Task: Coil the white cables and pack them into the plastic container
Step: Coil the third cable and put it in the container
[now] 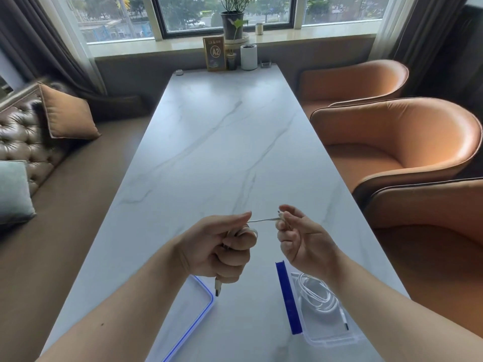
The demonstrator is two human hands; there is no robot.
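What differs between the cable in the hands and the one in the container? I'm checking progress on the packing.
The held cable is stretched between the left hand and right hand, partly wound; the packed cable lies fully coiled in the plastic container, untouched. Both are white with a plug end showing.

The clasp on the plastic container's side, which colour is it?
Dark blue; the clasp on the plastic container shows in the head view.

Wide bare desk [222, 142] lay ahead of both hands, nothing blocking until the sign [214, 53] and white cup [248, 56] at the far edge. Near the body, the lid [193, 317] sat left and the open container [326, 333] right, with a clear lane between them.
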